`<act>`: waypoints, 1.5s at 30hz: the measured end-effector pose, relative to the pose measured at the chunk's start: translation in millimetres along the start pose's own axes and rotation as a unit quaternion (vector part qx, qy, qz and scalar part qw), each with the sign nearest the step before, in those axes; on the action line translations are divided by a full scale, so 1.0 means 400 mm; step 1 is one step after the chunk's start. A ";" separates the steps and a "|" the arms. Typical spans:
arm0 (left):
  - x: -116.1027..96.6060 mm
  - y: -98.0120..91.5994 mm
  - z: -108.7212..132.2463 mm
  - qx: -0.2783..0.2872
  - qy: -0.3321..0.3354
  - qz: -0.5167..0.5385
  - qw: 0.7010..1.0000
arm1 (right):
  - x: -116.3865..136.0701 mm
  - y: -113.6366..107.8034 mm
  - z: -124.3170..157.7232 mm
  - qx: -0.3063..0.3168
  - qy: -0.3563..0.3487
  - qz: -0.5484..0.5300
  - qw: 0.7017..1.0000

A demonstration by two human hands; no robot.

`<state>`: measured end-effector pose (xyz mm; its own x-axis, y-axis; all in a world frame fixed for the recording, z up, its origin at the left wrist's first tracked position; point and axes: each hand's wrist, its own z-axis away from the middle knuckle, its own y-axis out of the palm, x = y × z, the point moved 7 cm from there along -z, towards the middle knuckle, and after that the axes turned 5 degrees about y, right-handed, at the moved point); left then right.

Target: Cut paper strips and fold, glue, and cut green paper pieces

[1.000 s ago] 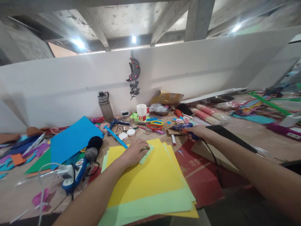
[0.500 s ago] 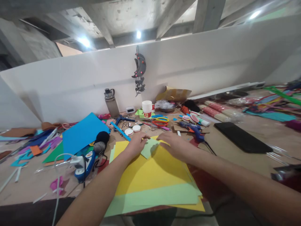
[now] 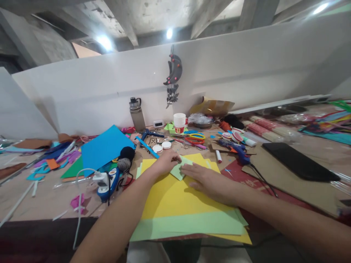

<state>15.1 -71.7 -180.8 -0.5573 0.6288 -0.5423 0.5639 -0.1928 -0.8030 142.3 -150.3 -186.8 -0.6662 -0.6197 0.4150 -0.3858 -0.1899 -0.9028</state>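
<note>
The left hand (image 3: 166, 163) has its fingertips closed on the left edge of the green piece (image 3: 181, 168), pinning it to the yellow sheet (image 3: 175, 199). The right hand (image 3: 210, 181) lies open and flat, palm down on the same sheet, its fingertips touching the piece's right side.

A second ago the right hand was out to the right, closed on the glue gun (image 3: 238, 150). It has since let go and come across to the piece. The gun now lies by itself on the tabletop (image 3: 41, 202), right of the stack and toward the far edge, with its cord trailing back toward the near edge. The left hand has stayed on the piece throughout. By my reading, the gluing tool is put aside and both hands now work the piece itself.

The piece sits at the far edge of the yellow sheet, between the two hands. The yellow sheet lies on a larger green sheet (image 3: 189, 226), and the stack reaches the tabletop's near edge, about midway along it. Beyond the piece are two white lids (image 3: 161, 147). A blue sheet (image 3: 105, 149) lies to the left.
</note>
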 end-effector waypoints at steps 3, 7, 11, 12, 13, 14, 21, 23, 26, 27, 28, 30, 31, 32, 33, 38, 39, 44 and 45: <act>0.009 0.001 -0.002 0.007 0.003 0.009 1.000 | 0.025 0.012 -0.004 0.033 -0.016 -0.013 0.999; 0.012 -0.001 -0.002 0.016 0.001 0.016 1.000 | 0.049 0.001 -0.010 0.026 0.002 -0.012 1.000; 0.024 -0.004 -0.002 0.023 -0.017 0.065 0.997 | 0.077 0.026 -0.007 0.074 -0.013 -0.007 0.997; 0.031 -0.006 -0.001 0.015 -0.032 0.097 0.995 | 0.080 0.031 -0.007 0.085 -0.015 -0.010 0.996; 0.040 -0.008 0.000 0.003 -0.054 0.140 0.989 | 0.082 0.032 -0.010 0.086 -0.013 -0.015 0.996; 0.050 -0.009 0.003 -0.012 -0.077 0.186 0.979 | 0.082 0.027 -0.015 0.076 -0.009 -0.023 0.997; 0.096 -0.011 0.013 -0.102 -0.151 0.354 0.917 | 0.095 0.028 -0.079 0.008 -0.006 -0.019 1.000; 0.105 -0.010 0.013 -0.119 -0.161 0.373 0.906 | 0.099 0.052 -0.087 0.028 -0.016 -0.001 0.999; 0.113 -0.004 0.012 -0.128 -0.169 0.388 0.897 | 0.100 0.065 -0.092 0.029 -0.021 0.016 0.999; 0.114 -0.001 0.011 -0.128 -0.170 0.390 0.896 | 0.101 0.065 -0.093 0.025 -0.024 0.017 0.999; 0.115 0.001 0.011 -0.128 -0.169 0.390 0.896 | 0.102 0.064 -0.094 0.021 -0.026 0.017 0.999; 0.115 0.003 0.011 -0.127 -0.166 0.386 0.898 | 0.104 0.062 -0.093 0.009 -0.028 0.013 0.999; 0.114 0.003 0.012 -0.126 -0.163 0.382 0.901 | 0.104 0.060 -0.092 0.001 -0.028 0.007 1.000; 0.113 0.003 0.012 -0.124 -0.161 0.377 0.904 | 0.104 0.058 -0.090 -0.009 -0.026 -0.001 1.000; 0.111 0.001 0.012 -0.122 -0.157 0.370 0.907 | 0.103 0.056 -0.088 -0.020 -0.026 -0.010 0.999; 0.097 -0.020 0.010 -0.122 -0.137 0.320 0.930 | 0.107 0.041 -0.074 -0.054 -0.046 -0.041 0.997; 0.093 -0.021 0.011 -0.121 -0.134 0.311 0.933 | 0.109 0.037 -0.073 -0.056 -0.048 -0.047 0.996; 0.091 -0.009 0.015 -0.115 -0.145 0.305 0.934 | 0.107 0.017 -0.066 -0.084 -0.033 -0.076 0.993; 0.094 -0.009 0.015 -0.119 -0.150 0.309 0.932 | 0.104 0.015 -0.064 -0.093 -0.031 -0.081 0.992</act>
<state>-11.6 -52.0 -199.6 -0.2063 0.2080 -0.9561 0.9329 -0.2528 -0.2563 95.9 -157.8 -172.1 -0.5473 -0.6400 0.5393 -0.5996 -0.1498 -0.7862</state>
